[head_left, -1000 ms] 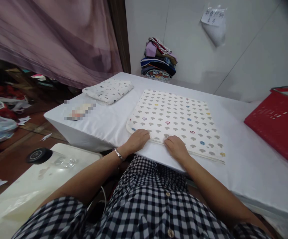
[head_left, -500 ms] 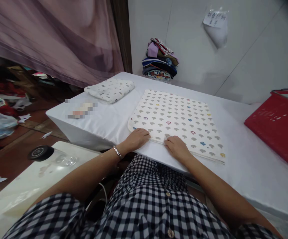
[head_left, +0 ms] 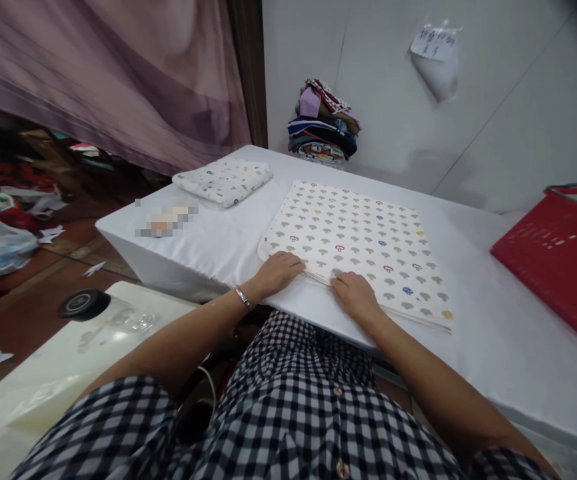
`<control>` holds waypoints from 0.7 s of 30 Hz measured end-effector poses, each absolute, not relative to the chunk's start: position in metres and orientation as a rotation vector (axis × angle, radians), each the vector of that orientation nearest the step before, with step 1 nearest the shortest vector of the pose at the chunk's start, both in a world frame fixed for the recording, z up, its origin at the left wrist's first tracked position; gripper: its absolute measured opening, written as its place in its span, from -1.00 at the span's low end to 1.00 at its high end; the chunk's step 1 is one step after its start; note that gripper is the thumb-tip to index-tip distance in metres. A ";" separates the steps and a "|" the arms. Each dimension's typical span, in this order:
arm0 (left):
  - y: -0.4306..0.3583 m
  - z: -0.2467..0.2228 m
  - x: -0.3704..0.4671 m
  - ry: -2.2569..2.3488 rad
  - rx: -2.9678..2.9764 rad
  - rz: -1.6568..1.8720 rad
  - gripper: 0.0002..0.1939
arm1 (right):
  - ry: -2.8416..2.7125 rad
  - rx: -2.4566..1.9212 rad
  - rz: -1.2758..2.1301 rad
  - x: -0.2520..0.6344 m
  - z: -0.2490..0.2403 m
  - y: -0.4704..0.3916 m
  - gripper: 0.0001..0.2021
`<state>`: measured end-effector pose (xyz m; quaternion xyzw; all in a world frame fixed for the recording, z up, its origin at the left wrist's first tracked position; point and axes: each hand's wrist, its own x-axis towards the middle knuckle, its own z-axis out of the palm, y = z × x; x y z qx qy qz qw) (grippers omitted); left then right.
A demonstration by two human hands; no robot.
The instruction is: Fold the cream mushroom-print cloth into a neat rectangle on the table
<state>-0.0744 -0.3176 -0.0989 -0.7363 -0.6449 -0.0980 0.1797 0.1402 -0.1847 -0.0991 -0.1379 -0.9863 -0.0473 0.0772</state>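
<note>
A white cloth printed with small mushrooms (head_left: 353,233), folded into a layered rectangle, lies flat on the white-covered table (head_left: 473,280). At its near edge, left of the middle, my left hand (head_left: 279,272) holds the layers, fingers curled over the top and thumb out of sight. A short way to the right, my right hand (head_left: 356,297) grips the same edge with bent fingers. Between the two hands the edge is slightly raised, and its layers show. Another folded white printed cloth (head_left: 226,181) rests at the far left of the table.
Against the wall stands a stack of folded clothes (head_left: 323,127). A red basket (head_left: 558,253) sits at the right. Left of the cloth is a small blurred item (head_left: 166,221). A clear bottle with a black lid (head_left: 84,305) lies on a lower white surface at the left.
My left hand has shifted slightly to the right along the near edge, toward my right hand. The edge between them stands up a little more.
</note>
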 end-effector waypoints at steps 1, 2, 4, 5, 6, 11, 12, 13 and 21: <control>-0.318 -0.100 -0.075 -1.817 -2.076 -0.285 -0.81 | -2.960 -0.398 -0.139 0.141 -0.099 -0.185 -0.72; -0.319 -0.101 -0.075 -1.811 -2.072 -0.292 -0.81 | -2.962 -0.390 -0.136 0.141 -0.099 -0.185 -0.72; -0.321 -0.104 -0.075 -1.798 -2.070 -0.298 -0.79 | -2.964 -0.392 -0.135 0.141 -0.099 -0.185 -0.72; -0.321 -0.105 -0.076 -1.795 -2.068 -0.299 -0.79 | -2.962 -0.396 -0.137 0.141 -0.098 -0.186 -0.73; -0.321 -0.106 -0.076 -1.791 -2.064 -0.304 -0.79 | -2.959 -0.398 -0.138 0.140 -0.098 -0.187 -0.73; -0.319 -0.110 -0.079 -1.781 -2.028 -0.369 -0.82 | -2.936 -0.390 -0.121 0.125 -0.097 -0.194 -0.74; -0.318 -0.110 -0.079 -1.783 -2.027 -0.373 -0.83 | -2.935 -0.389 -0.119 0.119 -0.097 -0.195 -0.74; -0.317 -0.109 -0.079 -1.784 -2.027 -0.376 -0.84 | -2.935 -0.390 -0.120 0.113 -0.097 -0.197 -0.75; -0.325 -0.093 -0.071 -1.816 -1.975 -0.418 -0.83 | -2.923 -0.370 0.035 0.091 -0.091 -0.198 -0.74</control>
